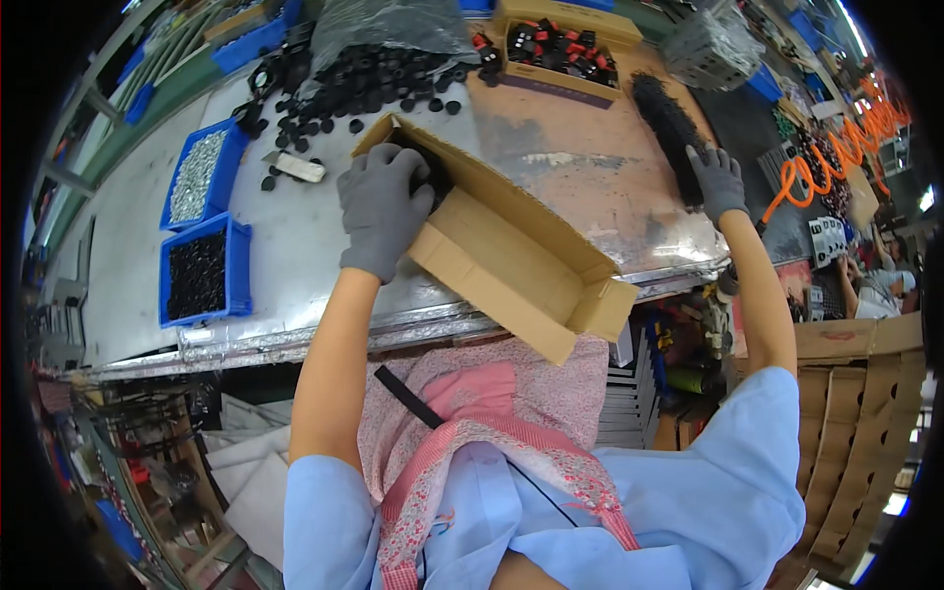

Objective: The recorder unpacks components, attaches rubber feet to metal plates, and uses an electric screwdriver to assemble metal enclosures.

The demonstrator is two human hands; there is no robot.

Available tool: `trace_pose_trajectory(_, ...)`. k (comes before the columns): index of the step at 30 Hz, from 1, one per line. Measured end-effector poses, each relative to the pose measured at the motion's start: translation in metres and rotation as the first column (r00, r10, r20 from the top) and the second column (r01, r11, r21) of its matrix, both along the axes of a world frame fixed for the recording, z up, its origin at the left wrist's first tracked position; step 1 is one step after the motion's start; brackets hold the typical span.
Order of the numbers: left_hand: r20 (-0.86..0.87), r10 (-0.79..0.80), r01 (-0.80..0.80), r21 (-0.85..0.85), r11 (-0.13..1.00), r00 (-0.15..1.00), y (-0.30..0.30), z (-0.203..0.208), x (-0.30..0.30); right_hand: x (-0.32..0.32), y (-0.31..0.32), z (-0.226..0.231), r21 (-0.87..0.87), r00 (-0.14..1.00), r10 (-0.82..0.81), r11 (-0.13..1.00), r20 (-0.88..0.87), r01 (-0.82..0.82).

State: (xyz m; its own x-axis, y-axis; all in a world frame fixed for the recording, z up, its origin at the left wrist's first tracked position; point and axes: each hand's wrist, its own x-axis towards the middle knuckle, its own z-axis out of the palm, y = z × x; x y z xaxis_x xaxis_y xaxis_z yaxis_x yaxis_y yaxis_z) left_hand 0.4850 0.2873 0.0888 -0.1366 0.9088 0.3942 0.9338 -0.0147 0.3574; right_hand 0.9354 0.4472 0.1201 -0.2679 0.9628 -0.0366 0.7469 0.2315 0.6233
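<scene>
My left hand [382, 206], in a grey glove, is closed over the left end of an open, long cardboard box [501, 246]. The box lies tilted across the table's front edge. Something black [433, 177] shows inside the box beside my fingers; its kind is partly hidden. My right hand [718, 179], also gloved in grey, reaches far to the right. Its fingers are stretched out and slightly apart against the side of a long, bristly-looking black bundle [664, 128].
Loose black round caps [369, 84] lie by a plastic bag [393, 25]. Blue bins hold silvery parts [197, 177] and black parts [197, 275] at left. A carton of red and black pieces [560, 59] stands at the back. An orange coiled hose [826, 157] hangs right.
</scene>
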Motion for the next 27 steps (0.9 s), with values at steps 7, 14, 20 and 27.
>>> trace_pose_trajectory(7, 0.009, 0.009, -0.009, 0.019, 1.000, 1.000, 0.003, -0.002, 0.006, -0.091, -0.065, 0.026, -0.092, 0.528, 0.161, 0.903, -0.834, -0.420)
trace_pose_trajectory(14, 0.033, -0.054, 0.052, 0.048, 0.997, 0.998, -0.006, -0.004, -0.010, -0.246, -0.161, 0.061, -0.477, 0.736, 0.050, 0.731, -0.675, -0.488)
trace_pose_trajectory(20, 0.343, -0.313, 0.195, 0.336, 0.921, 0.885, -0.012, -0.003, -0.016, -0.256, -0.186, 0.029, -0.251, 0.794, 0.304, 0.837, -0.527, -0.486)
trace_pose_trajectory(27, 0.713, -0.191, -0.159, 0.394, 0.905, 0.674, -0.013, -0.025, -0.038, -0.229, -0.122, 0.007, -0.373, 0.486, -0.082, 0.756, -0.870, -0.539)
